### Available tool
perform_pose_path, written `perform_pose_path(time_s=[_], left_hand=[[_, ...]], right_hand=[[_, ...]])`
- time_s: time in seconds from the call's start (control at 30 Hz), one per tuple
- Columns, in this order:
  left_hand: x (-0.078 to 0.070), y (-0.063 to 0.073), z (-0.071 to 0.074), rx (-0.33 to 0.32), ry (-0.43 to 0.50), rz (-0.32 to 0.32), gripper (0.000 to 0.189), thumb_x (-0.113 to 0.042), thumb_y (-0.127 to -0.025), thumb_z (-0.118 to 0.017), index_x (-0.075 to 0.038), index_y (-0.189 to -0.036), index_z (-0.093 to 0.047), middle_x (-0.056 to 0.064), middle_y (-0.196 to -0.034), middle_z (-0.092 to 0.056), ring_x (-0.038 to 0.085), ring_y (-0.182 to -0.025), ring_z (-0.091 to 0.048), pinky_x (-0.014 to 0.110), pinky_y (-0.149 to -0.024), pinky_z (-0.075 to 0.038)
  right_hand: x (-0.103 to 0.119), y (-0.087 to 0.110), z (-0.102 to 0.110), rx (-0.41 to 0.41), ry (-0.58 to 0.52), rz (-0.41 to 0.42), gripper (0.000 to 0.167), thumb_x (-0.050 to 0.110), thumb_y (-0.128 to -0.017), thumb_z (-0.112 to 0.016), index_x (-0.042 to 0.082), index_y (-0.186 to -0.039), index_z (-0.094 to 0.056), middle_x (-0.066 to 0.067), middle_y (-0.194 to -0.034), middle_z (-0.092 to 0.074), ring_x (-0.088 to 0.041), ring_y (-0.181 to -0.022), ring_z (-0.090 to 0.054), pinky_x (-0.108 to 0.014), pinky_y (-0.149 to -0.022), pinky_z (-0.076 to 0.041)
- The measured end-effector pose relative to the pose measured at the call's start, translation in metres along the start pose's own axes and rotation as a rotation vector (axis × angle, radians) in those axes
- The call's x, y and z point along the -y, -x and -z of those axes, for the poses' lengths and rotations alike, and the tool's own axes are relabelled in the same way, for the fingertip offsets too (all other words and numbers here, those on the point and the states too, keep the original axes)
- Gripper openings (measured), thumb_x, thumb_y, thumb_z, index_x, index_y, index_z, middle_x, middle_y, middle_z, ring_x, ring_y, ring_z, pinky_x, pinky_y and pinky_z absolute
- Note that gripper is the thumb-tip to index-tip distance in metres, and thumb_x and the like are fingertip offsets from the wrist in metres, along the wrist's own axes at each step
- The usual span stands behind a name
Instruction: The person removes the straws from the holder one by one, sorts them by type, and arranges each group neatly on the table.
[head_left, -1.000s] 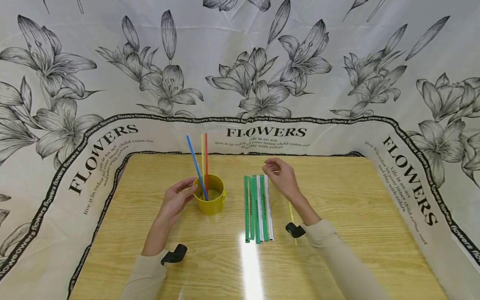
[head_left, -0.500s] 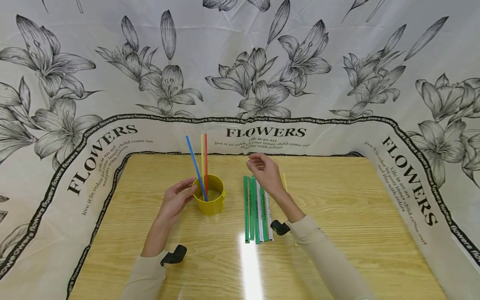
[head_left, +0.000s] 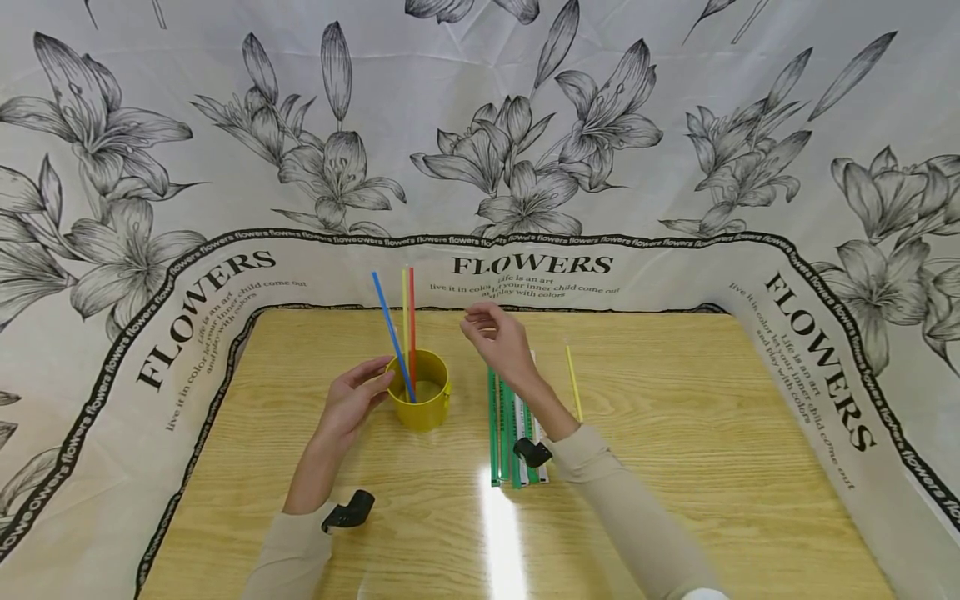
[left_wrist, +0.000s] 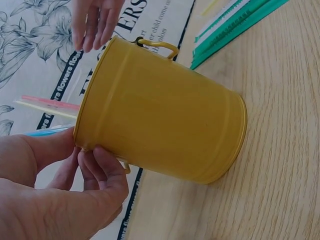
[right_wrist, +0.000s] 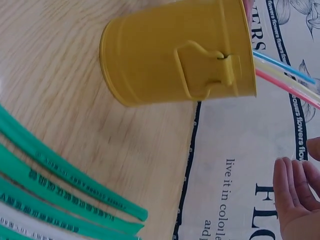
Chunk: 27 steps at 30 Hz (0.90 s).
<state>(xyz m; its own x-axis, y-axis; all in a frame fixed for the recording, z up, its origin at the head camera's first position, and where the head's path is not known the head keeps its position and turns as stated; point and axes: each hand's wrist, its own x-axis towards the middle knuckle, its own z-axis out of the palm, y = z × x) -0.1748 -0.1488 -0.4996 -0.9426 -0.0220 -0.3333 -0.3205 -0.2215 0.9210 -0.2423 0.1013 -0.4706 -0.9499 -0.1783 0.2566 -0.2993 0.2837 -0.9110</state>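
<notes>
A small yellow metal bucket point(head_left: 423, 412) stands upright on the table. My left hand point(head_left: 352, 402) holds it by the rim on its left side, fingers and thumb bent at the edge near a side handle. Three straws lean inside: a blue straw point(head_left: 387, 312), a yellow straw point(head_left: 406, 308) and a red straw point(head_left: 412, 312). My right hand point(head_left: 501, 340) hangs above the far end of a row of green and white paper-wrapped straws point(head_left: 504, 442), right of the bucket. Its fingers are loosely bent, with nothing seen between them. The hand and forearm hide part of the row.
A single yellow straw point(head_left: 573, 379) lies on the wooden table point(head_left: 712, 433), right of the row. Behind the table hangs a white cloth point(head_left: 480, 167) printed with flowers. A black wrist mount point(head_left: 532, 452) sits on the right sleeve, another on the left.
My right hand has moved left, from the right end of the straw row toward the bucket, uncovering the lone yellow straw. The left hand and the bucket have stayed put.
</notes>
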Motion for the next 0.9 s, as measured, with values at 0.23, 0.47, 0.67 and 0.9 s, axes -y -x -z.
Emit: perform_pose_path(time_s=[0.23, 0.47, 0.67, 0.9], left_hand=[[0.000, 0.000, 0.000, 0.005, 0.005, -0.002, 0.042, -0.006, -0.102, -0.065, 0.004, -0.142, -0.057, 0.004, -0.127, -0.059, 0.012, -0.100, -0.064, 0.020, -0.082, -0.053], [0.000, -0.001, 0.000, 0.002, 0.006, 0.006, 0.042, -0.006, -0.102, -0.065, 0.004, -0.143, -0.056, 0.005, -0.130, -0.058, 0.012, -0.100, -0.063, 0.019, -0.081, -0.053], [0.000, -0.002, 0.000, -0.009, 0.005, 0.010, 0.042, -0.007, -0.102, -0.065, 0.003, -0.142, -0.057, 0.005, -0.129, -0.060, 0.012, -0.101, -0.063, 0.020, -0.082, -0.053], [0.001, -0.002, 0.000, -0.014, -0.004, 0.006, 0.042, -0.007, -0.102, -0.065, 0.002, -0.142, -0.058, 0.006, -0.130, -0.059, 0.013, -0.103, -0.063, 0.025, -0.089, -0.053]], right_hand=[[0.001, -0.001, -0.019, 0.038, -0.030, -0.009, 0.027, 0.014, -0.101, -0.068, 0.001, -0.126, -0.065, -0.016, -0.118, -0.069, -0.027, -0.108, -0.066, -0.033, -0.094, -0.056], [0.005, -0.002, -0.035, 0.078, -0.055, -0.013, 0.031, 0.014, -0.101, -0.068, 0.001, -0.129, -0.064, -0.020, -0.122, -0.067, -0.029, -0.110, -0.065, -0.037, -0.096, -0.055], [0.010, -0.006, -0.050, 0.107, -0.041, -0.025, 0.032, 0.013, -0.101, -0.068, 0.001, -0.130, -0.062, -0.018, -0.122, -0.068, -0.028, -0.110, -0.065, -0.036, -0.096, -0.055], [0.010, -0.008, -0.063, 0.086, -0.054, -0.006, 0.032, 0.007, -0.098, -0.071, -0.003, -0.127, -0.063, -0.022, -0.117, -0.068, -0.031, -0.105, -0.068, -0.037, -0.092, -0.057]])
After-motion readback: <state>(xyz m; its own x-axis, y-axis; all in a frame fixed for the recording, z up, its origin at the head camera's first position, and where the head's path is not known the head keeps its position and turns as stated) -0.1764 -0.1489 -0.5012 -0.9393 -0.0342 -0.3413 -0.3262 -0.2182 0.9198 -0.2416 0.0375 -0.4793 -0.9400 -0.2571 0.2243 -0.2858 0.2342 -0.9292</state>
